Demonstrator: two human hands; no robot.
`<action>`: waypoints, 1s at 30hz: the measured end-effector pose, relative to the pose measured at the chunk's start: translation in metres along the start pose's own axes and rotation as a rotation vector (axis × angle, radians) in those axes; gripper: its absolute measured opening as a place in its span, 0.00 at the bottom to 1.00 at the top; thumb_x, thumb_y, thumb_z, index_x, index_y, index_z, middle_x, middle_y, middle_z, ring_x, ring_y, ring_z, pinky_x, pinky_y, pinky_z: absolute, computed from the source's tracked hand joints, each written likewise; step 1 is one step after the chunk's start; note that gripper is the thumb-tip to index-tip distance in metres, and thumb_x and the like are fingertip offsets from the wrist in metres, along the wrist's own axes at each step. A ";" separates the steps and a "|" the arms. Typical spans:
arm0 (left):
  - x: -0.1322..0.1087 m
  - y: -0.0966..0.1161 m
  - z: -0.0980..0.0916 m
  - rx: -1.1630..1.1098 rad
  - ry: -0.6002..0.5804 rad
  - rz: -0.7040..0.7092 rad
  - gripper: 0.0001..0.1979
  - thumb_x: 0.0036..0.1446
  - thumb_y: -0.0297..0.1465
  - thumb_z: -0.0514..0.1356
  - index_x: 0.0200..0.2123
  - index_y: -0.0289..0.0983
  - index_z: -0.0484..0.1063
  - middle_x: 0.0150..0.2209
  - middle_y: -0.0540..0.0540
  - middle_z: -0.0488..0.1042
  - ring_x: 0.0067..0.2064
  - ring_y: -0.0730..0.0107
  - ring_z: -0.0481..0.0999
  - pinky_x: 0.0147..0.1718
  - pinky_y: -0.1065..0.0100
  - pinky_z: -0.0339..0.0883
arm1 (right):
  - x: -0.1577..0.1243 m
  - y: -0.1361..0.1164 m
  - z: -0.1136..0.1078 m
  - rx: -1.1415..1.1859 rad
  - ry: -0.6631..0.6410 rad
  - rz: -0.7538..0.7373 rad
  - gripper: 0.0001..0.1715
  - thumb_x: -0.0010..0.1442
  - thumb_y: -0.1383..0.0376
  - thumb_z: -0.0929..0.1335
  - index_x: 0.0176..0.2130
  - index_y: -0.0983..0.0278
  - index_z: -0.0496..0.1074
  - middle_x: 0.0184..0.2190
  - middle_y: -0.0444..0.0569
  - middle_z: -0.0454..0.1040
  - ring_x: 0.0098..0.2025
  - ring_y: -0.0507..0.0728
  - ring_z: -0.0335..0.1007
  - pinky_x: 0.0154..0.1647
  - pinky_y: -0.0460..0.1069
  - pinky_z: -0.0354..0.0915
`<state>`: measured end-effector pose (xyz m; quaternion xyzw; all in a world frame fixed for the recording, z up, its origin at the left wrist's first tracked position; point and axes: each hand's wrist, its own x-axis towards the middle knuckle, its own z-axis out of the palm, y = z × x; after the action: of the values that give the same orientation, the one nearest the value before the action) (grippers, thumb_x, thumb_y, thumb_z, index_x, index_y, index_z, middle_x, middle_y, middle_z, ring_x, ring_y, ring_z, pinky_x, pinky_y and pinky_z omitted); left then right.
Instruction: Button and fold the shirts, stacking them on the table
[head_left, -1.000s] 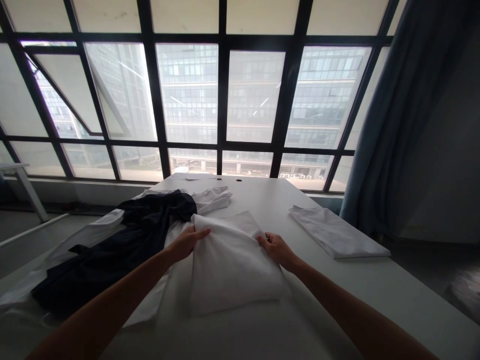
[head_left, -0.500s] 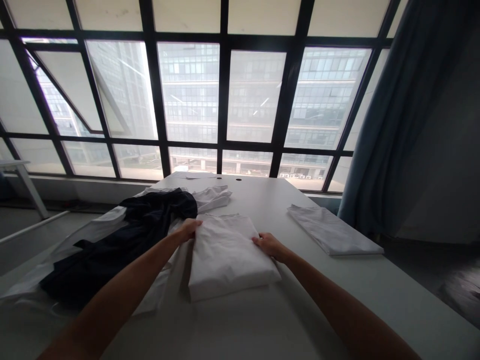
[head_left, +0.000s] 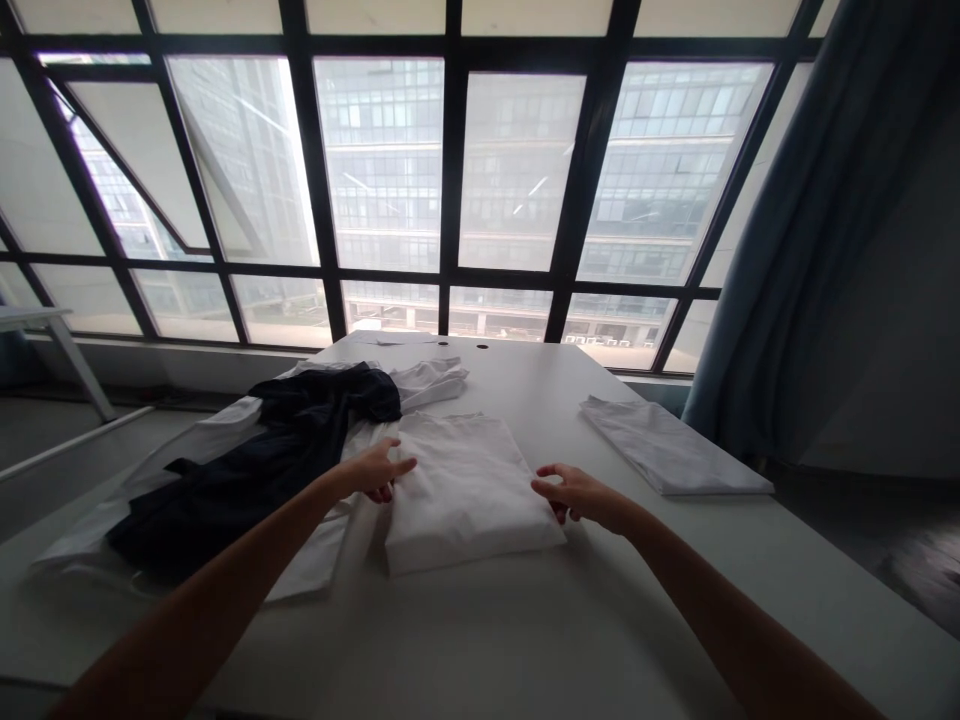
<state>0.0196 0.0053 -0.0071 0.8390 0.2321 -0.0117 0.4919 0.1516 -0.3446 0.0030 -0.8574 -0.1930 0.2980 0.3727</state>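
A folded white garment lies flat in the middle of the white table. My left hand rests at its left edge, fingers partly curled, fingertips touching the cloth. At the garment's right edge my right hand hovers with its fingers loosely curled and apart, holding nothing. Both forearms reach in from the bottom of the view.
A dark garment lies crumpled over white cloths on the left of the table. Another folded white piece lies at the right edge. Large windows stand behind, a blue curtain hangs at the right.
The garment's far part was folded down and pressed flat into a compact rectangle. Both hands then slid off to its side edges; the right one lifted clear.
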 end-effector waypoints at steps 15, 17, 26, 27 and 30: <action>-0.070 0.015 -0.008 0.155 -0.612 0.066 0.36 0.50 0.41 0.71 0.62 0.40 0.71 0.24 0.51 0.75 0.27 0.64 0.80 0.28 0.71 0.70 | -0.032 0.008 -0.006 0.141 -0.226 -0.181 0.53 0.53 0.53 0.79 0.65 0.70 0.56 0.39 0.52 0.74 0.33 0.53 0.67 0.28 0.43 0.59; -0.070 0.015 -0.005 0.165 -0.582 0.058 0.34 0.50 0.39 0.71 0.61 0.39 0.73 0.23 0.51 0.74 0.25 0.66 0.78 0.26 0.71 0.69 | -0.032 0.008 -0.002 0.168 -0.211 -0.179 0.49 0.54 0.54 0.79 0.64 0.69 0.57 0.37 0.50 0.73 0.30 0.52 0.65 0.27 0.42 0.59; -0.071 0.016 0.001 0.287 -0.516 0.029 0.29 0.48 0.34 0.67 0.56 0.38 0.78 0.21 0.50 0.74 0.19 0.72 0.69 0.19 0.75 0.57 | -0.036 -0.002 0.025 -0.233 -0.109 -0.002 0.16 0.63 0.70 0.71 0.51 0.67 0.68 0.34 0.47 0.73 0.30 0.52 0.66 0.28 0.43 0.59; -0.071 0.015 0.001 0.309 -0.506 0.034 0.28 0.47 0.34 0.67 0.55 0.38 0.79 0.21 0.51 0.73 0.18 0.72 0.68 0.19 0.75 0.56 | -0.037 -0.003 0.027 -0.308 -0.087 -0.008 0.15 0.62 0.71 0.71 0.49 0.66 0.69 0.34 0.47 0.73 0.32 0.53 0.68 0.29 0.43 0.60; -0.071 0.014 0.003 0.376 -0.487 0.036 0.28 0.46 0.35 0.68 0.53 0.40 0.80 0.20 0.51 0.73 0.18 0.71 0.66 0.19 0.73 0.56 | -0.042 -0.005 0.028 -0.429 -0.070 -0.003 0.12 0.62 0.70 0.73 0.45 0.65 0.70 0.35 0.49 0.74 0.34 0.57 0.72 0.30 0.45 0.60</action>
<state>-0.0377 -0.0298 0.0200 0.8920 0.0863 -0.2463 0.3692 0.1014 -0.3498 0.0067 -0.9058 -0.2660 0.2793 0.1752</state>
